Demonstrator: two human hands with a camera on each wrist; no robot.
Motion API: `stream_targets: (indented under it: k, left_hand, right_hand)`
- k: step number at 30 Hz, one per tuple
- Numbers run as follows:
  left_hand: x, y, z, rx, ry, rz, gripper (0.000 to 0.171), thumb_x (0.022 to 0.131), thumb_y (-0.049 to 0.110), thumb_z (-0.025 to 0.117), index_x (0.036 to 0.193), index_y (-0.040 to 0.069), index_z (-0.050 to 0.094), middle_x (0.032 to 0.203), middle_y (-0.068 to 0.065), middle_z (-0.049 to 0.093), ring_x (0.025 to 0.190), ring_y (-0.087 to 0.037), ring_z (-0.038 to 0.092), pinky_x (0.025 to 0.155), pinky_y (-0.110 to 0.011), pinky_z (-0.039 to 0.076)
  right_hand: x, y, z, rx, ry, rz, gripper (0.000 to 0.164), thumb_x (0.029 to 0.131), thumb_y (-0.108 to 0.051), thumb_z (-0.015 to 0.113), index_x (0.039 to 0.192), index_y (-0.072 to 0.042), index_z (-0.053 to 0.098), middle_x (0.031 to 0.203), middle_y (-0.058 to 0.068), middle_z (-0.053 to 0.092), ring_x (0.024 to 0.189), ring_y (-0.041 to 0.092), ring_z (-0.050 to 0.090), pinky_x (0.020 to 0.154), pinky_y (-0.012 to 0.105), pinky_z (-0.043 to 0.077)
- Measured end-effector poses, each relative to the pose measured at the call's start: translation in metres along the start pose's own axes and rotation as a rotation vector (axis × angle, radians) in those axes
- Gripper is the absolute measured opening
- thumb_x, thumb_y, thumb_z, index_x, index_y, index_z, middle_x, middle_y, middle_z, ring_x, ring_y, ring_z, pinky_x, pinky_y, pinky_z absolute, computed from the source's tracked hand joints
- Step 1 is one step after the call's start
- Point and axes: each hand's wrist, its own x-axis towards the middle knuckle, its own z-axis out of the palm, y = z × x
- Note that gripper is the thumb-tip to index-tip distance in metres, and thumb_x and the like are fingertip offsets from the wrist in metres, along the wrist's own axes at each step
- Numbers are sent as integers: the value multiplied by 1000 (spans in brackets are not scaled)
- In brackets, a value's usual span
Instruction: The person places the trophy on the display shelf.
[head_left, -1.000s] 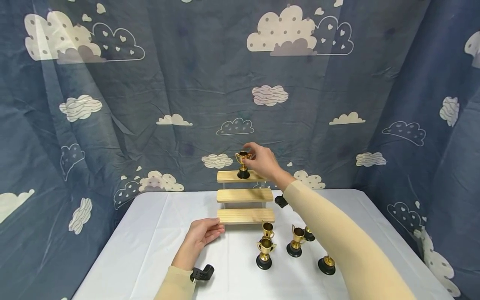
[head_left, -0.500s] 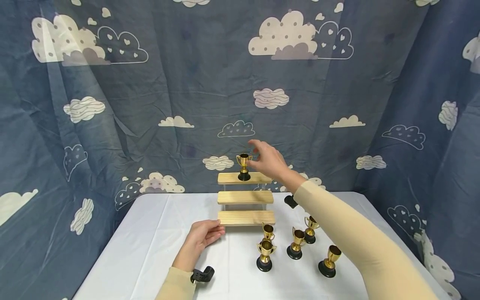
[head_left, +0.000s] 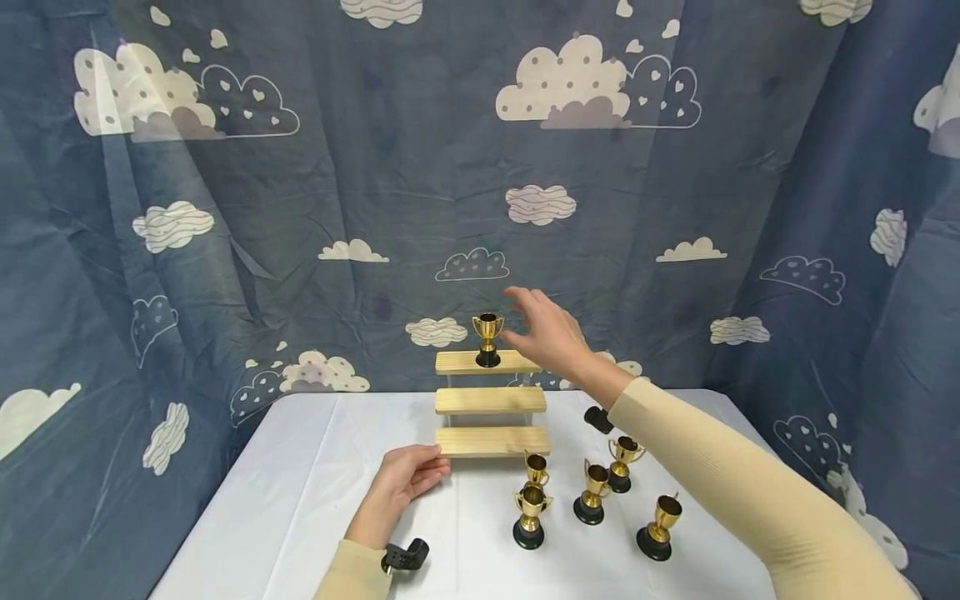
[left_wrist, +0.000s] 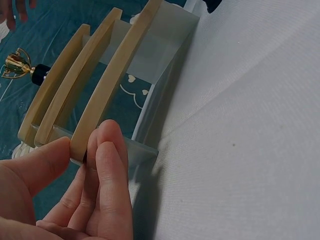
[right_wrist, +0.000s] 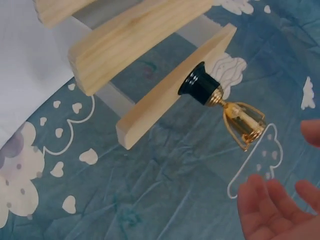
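A small gold trophy cup [head_left: 487,328] on a black base stands upright on the top step of a three-step wooden display stand [head_left: 491,401]. Just right of that cup is my right hand [head_left: 551,335], its fingers spread and apart from it; the right wrist view shows the gap between the trophy [right_wrist: 243,122] and the fingers [right_wrist: 260,200]. My left hand [head_left: 405,483] pinches the left end of the lowest step, thumb on one face and fingers on the other, as the left wrist view shows at the wooden step [left_wrist: 112,82].
Several more gold trophies stand on the white table [head_left: 300,500], among them a front trophy [head_left: 530,517], a middle trophy [head_left: 591,493] and a right-hand trophy [head_left: 659,528]. Behind the table hangs a dark blue cloud-patterned curtain [head_left: 420,167]. Clear side supports [left_wrist: 172,37] carry the steps.
My right hand has let go of the trophy on the top step and drawn away to the right. The left hand keeps its hold on the stand. The head view has tilted slightly.
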Motion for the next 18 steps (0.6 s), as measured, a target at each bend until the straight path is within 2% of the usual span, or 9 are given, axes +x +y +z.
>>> stream_targets:
  k: [8, 18]
  left_hand:
    - [1, 1, 1, 4, 10, 2, 33, 90, 10, 75, 114, -11, 66, 87, -14, 75, 79, -22, 75, 74, -30, 62]
    - [-1, 1, -1, 11, -16, 3, 35, 91, 11, 74, 116, -11, 65, 90, -15, 75, 80, -21, 75, 73, -29, 62]
  right_hand:
    - [-22, -8, -16, -2, 83, -28, 64, 91, -33, 75, 148, -28, 45, 123, 2, 59, 98, 18, 64, 66, 38, 57]
    - [-68, -15, -27, 68, 84, -91, 60, 91, -29, 75, 145, -24, 50, 117, 0, 61, 97, 17, 65, 71, 37, 57]
